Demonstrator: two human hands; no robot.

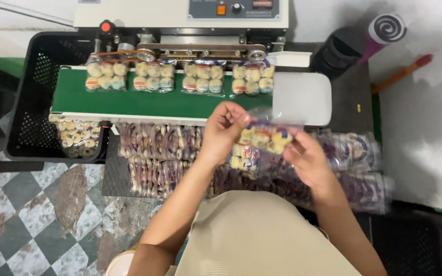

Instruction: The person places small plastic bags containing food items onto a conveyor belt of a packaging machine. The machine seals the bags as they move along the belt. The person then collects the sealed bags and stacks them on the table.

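Observation:
Both my hands hold one clear bag of round pale cookies (264,137) above the stacked bags. My left hand (222,130) pinches its left top edge, and my right hand (307,159) supports its right side. Just beyond runs a green conveyor belt (129,99) of a white sealing machine (180,13). Several filled cookie bags (154,75) ride in a row on the belt under the sealing band.
Rows of filled, unsealed bags (154,153) lie on a tray below the belt, with more at the right (356,153). A black plastic crate (37,92) at the belt's left end holds sealed bags (78,137). Checkered floor tiles show at the lower left.

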